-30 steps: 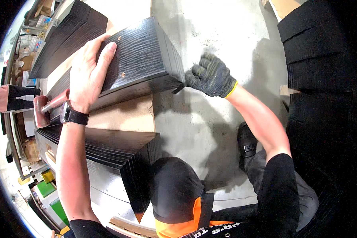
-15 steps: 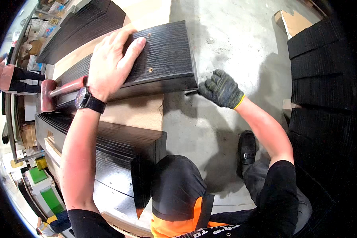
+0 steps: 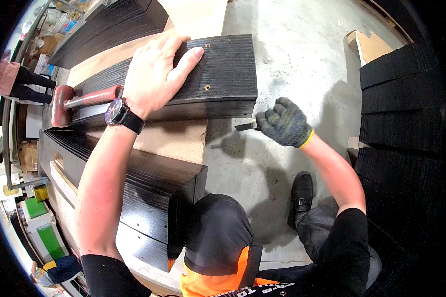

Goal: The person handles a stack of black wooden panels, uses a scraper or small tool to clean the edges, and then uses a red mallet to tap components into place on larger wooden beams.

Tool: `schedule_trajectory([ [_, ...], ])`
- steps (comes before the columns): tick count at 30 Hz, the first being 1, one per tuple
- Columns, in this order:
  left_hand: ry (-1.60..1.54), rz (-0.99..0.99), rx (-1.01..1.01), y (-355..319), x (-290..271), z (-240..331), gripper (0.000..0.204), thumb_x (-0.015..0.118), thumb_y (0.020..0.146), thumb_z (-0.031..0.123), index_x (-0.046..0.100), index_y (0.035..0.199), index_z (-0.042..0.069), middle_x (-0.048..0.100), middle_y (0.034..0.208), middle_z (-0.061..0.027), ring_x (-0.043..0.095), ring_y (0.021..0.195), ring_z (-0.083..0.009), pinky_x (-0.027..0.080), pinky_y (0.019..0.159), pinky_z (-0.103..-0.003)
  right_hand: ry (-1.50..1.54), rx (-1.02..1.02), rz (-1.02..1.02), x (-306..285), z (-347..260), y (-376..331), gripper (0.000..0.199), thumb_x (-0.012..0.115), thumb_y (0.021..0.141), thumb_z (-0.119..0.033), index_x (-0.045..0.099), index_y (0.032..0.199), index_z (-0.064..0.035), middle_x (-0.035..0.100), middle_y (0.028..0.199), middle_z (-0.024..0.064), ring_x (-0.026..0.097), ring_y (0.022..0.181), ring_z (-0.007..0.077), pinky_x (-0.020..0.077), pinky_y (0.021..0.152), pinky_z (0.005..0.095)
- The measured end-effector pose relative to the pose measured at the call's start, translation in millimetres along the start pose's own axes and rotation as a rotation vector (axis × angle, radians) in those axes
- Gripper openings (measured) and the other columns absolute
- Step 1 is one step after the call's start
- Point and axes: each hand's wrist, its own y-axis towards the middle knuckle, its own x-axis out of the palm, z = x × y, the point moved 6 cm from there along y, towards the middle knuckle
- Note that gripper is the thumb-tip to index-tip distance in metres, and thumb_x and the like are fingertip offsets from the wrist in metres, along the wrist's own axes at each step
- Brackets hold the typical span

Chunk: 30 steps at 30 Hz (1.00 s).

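Observation:
My left hand (image 3: 156, 74) is bare and lies flat, fingers out and thumb apart, on top of a stacked black ribbed board (image 3: 228, 67). Two small brass-coloured holes show in the board beyond my thumb. My right hand (image 3: 285, 123), in a dark knitted glove with a yellow cuff, is closed just off the board's near right corner. From its fist a short, flat dark blade (image 3: 246, 126) points left; its handle is hidden in the glove. A mallet (image 3: 86, 101) with a red head and red grip rests on the board beside my left wrist, where I wear a watch (image 3: 116, 111).
Another stack of black boards (image 3: 148, 183) stands close to my left knee, and one more (image 3: 109, 29) lies beyond. Tall black stacks (image 3: 399, 109) line the right side, near a cardboard piece (image 3: 374, 47). A person (image 3: 22, 84) stands at far left. My shoe (image 3: 302, 195) is on the concrete floor.
My right hand has drawn back toward me from the board's corner, and more of the blade now shows. The left hand stays flat on the board. The whole view has shifted slightly.

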Motion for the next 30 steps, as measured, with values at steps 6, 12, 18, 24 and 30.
schedule_trajectory([
  [6,0.048,-0.022,-0.002,-8.0,-0.4,-11.7,0.046,0.050,0.093,0.045,0.061,0.111,0.004,0.063,0.104,-0.0172,0.058,0.100,-0.0345,0.043,0.090,-0.042,-0.465,-0.013,0.232,-33.0,5.1,44.0,0.015,0.061,0.085,-0.013,0.061,0.099,-0.0089,0.060,0.092,0.0143,0.061,0.080,0.0295,0.0525,0.074,0.0460],
  [12,0.064,0.001,-0.007,-10.5,-7.3,-12.7,0.047,0.049,0.094,0.046,0.061,0.111,0.004,0.063,0.103,-0.0171,0.058,0.100,-0.0340,0.043,0.091,-0.041,-0.741,-0.021,0.145,-59.9,7.5,49.8,0.024,0.057,0.086,-0.017,0.060,0.107,-0.0061,0.062,0.090,0.0170,0.065,0.082,0.0349,0.0533,0.076,0.0525],
  [18,0.020,-0.025,-0.031,-2.7,-4.7,-0.7,0.050,0.048,0.094,0.048,0.061,0.113,0.003,0.063,0.105,-0.0177,0.058,0.101,-0.0341,0.042,0.093,-0.042,0.058,0.034,-0.162,15.5,-15.9,-3.7,0.023,0.070,0.071,-0.023,0.064,0.089,-0.0095,0.054,0.072,0.0033,0.051,0.059,0.0180,0.0455,0.060,0.0363],
  [24,0.013,-0.045,-0.051,-9.0,-6.6,-8.2,0.050,0.048,0.094,0.047,0.061,0.112,0.003,0.064,0.107,-0.0186,0.058,0.103,-0.0345,0.041,0.093,-0.042,-0.113,0.023,0.089,-25.9,8.9,47.7,0.022,0.063,0.078,-0.022,0.062,0.098,-0.0139,0.058,0.075,0.0047,0.056,0.062,0.0223,0.0471,0.056,0.0365],
  [30,0.025,-0.006,-0.014,-9.5,-9.0,-9.2,0.049,0.048,0.094,0.047,0.060,0.113,0.004,0.062,0.110,-0.0183,0.057,0.105,-0.0347,0.041,0.094,-0.042,-0.762,0.059,0.101,-52.4,11.0,40.2,0.024,0.062,0.083,-0.018,0.063,0.104,-0.0070,0.063,0.077,0.0074,0.062,0.069,0.0242,0.0527,0.065,0.0410],
])
